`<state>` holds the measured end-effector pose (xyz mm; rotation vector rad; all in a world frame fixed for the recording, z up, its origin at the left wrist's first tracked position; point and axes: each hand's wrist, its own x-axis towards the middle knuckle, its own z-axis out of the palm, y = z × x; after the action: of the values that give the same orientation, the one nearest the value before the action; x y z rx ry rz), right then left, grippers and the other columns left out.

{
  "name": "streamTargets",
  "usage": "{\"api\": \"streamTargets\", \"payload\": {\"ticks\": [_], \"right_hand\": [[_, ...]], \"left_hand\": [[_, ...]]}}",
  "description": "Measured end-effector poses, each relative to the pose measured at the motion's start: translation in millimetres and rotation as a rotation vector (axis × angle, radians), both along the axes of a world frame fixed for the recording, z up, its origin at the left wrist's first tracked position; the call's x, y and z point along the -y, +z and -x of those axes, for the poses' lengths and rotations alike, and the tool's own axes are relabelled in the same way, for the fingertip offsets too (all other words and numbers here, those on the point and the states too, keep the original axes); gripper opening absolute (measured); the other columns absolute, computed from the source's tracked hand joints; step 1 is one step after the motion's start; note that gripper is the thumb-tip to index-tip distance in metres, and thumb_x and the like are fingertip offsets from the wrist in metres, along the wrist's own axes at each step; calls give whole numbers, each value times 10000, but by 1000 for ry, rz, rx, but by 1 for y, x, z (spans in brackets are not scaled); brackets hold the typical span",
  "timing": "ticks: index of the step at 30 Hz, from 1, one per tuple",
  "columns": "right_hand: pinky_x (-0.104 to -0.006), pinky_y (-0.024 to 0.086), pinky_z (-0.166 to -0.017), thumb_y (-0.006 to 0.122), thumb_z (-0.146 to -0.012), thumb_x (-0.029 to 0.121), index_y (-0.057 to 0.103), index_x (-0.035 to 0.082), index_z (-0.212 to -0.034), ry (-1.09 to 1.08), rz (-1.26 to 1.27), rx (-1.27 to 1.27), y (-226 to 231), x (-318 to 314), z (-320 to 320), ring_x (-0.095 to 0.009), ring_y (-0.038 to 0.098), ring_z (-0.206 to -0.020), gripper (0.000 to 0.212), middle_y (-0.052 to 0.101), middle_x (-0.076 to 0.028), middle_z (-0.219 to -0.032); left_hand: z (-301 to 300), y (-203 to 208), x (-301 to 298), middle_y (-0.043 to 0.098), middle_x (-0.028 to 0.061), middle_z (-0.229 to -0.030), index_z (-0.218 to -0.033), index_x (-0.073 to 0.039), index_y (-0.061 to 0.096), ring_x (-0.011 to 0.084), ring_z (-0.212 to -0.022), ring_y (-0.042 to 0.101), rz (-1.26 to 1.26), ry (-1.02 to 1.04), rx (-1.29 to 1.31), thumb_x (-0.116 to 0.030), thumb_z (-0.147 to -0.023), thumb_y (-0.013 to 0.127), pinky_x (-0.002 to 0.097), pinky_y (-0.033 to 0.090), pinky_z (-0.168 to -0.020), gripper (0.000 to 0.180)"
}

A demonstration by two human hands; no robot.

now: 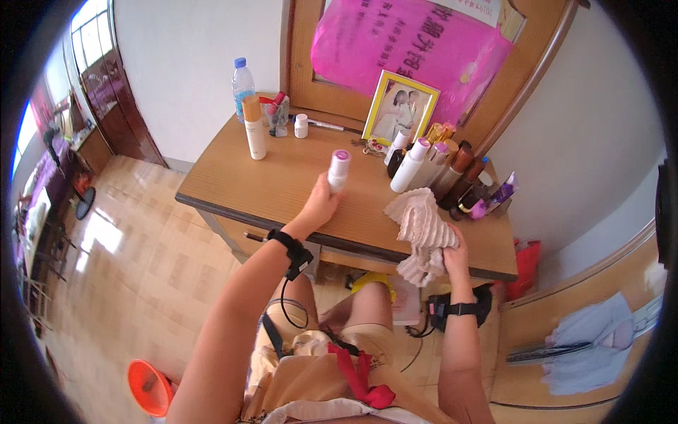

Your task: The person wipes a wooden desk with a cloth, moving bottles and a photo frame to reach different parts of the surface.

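My left hand (pixel 323 203) is closed round a white bottle with a purple-topped cap (pixel 340 168), held upright over the middle of the wooden table (pixel 282 191). Whether its base touches the tabletop I cannot tell. At the table's right front edge, my right hand (pixel 456 256) grips a crumpled, ribbed pale pink cloth (pixel 426 230), part of which hangs over the edge. Just behind the cloth stands another white bottle with a purple cap (pixel 409 166), in a cluster of brown, white and gold-capped cosmetic bottles (pixel 452 173).
A gold-capped white bottle (pixel 255 131), a clear water bottle (pixel 242 81) and a small white jar (pixel 301 126) stand at the back left. A yellow-framed photo (pixel 400 109) leans at the back. A purple tube (pixel 505 188) lies right. An orange bucket (pixel 150 388) sits on the floor.
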<state>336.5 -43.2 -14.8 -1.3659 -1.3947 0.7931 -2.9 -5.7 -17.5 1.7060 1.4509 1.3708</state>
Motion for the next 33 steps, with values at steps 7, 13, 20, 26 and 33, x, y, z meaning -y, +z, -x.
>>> {"api": "streamTargets", "payload": {"ticks": [7,13,20,26,33], "right_hand": [[-341,317,-1002,512,-781,-30,513,-1,-1139,-146,-627,-68,83,-11,37,-249,450,-1164,359,503,-118,-1206],[-426,328,-980,625,-607,9,576,44,-991,151,-766,532,125,-34,148,-309,470,-1109,388,543,-129,-1128],[-368,459,-763,650,-611,18,548,35,-944,147,-581,470,87,-57,190,-342,566,-871,349,589,-151,-913],[-313,448,-785,626,-673,16,544,14,-998,202,-437,40,73,-67,186,-228,581,-868,335,601,-116,-902],[-319,403,-885,414,-941,252,518,-59,-1112,144,-378,-387,42,-64,189,-213,529,-1005,370,578,-125,-1083]], "left_hand": [[-67,19,6,572,243,-978,-1082,-13,417,394,-955,549,69,-70,-62,-197,-785,633,426,440,-810,410],[-52,11,4,577,253,-1009,-1061,-18,472,407,-973,536,-11,-168,-51,-197,-770,635,432,433,-819,378],[-54,-2,-4,525,222,-1152,-1176,-24,478,330,-1087,502,-131,-276,-34,-232,-806,592,393,399,-909,440],[-56,-8,-6,509,251,-1128,-1198,13,434,394,-1043,504,-220,-249,-103,-218,-771,607,420,417,-883,516],[-54,-25,-16,388,244,-1306,-1302,-8,358,373,-1170,434,-82,-263,-115,-255,-811,621,385,390,-941,609]]}}
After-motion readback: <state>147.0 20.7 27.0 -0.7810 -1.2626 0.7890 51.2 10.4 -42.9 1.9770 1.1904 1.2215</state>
